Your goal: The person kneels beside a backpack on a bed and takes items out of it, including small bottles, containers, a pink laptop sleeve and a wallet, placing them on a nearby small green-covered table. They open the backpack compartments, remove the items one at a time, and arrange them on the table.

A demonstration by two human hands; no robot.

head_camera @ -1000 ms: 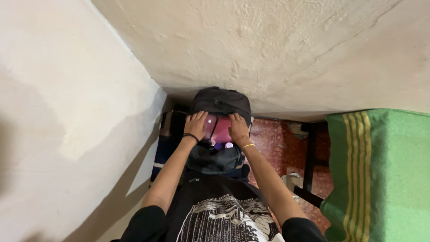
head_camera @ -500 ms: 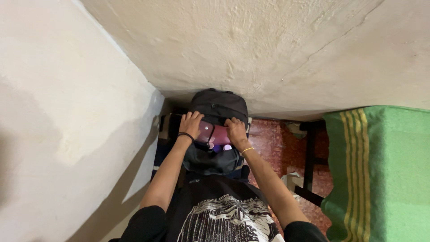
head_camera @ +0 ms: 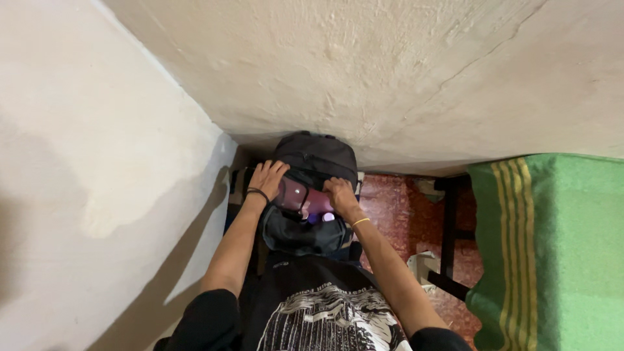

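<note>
- The person is looking down along both bare arms at a black backpack which is standing on the floor in the corner where the two pale plaster walls are meeting.
- The backpack is gaping open at its top, and a glossy dark pink item is sitting in the opening between the two hands.
- The left hand is resting on the left edge of the opening; its fingers are curling down over the rim of the bag beside the pink item. Whether they are gripping the fabric or only pressing on it cannot be told.
- A dark band is circling the left wrist.
- The right hand is lying on the right side of the opening, fingers bent over the end of the pink item and the bag's edge; how firmly they are closing cannot be told.
- A thin yellow bangle is sitting on the right wrist.
- A small pale violet object is showing just below the right hand, inside the bag.
- The person is wearing a black shirt with a white print.
- To the right, a green blanket with yellow stripes is covering a bed, well apart from the bag.
- Reddish speckled floor is showing between the bag and the bed, with a dark frame leg standing on it.
</note>
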